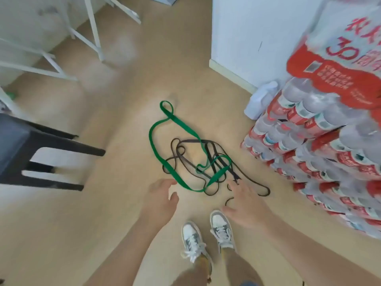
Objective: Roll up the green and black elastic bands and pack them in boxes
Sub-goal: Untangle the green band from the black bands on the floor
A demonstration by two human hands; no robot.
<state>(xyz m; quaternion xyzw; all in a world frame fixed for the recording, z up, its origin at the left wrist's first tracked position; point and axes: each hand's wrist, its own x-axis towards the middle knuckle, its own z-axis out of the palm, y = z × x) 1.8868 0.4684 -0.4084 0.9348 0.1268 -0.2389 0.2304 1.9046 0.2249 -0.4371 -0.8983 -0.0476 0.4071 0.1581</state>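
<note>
A green elastic band (153, 145) lies in loose loops on the tan floor, tangled over thinner black elastic bands (181, 159). My left hand (161, 198) reaches down just near the green band's lower loop, fingers relaxed and holding nothing. My right hand (245, 205) hovers with spread fingers over the black band's right end, its fingertips close to a black strand; whether they touch it is unclear. No box is visible.
Stacked shrink-wrapped packs of water bottles (321, 129) fill the right side. A dark stool (31, 153) stands at the left, white table legs (90, 34) behind it. A white wall corner (237, 48) is at the back. My shoes (208, 234) are below the bands.
</note>
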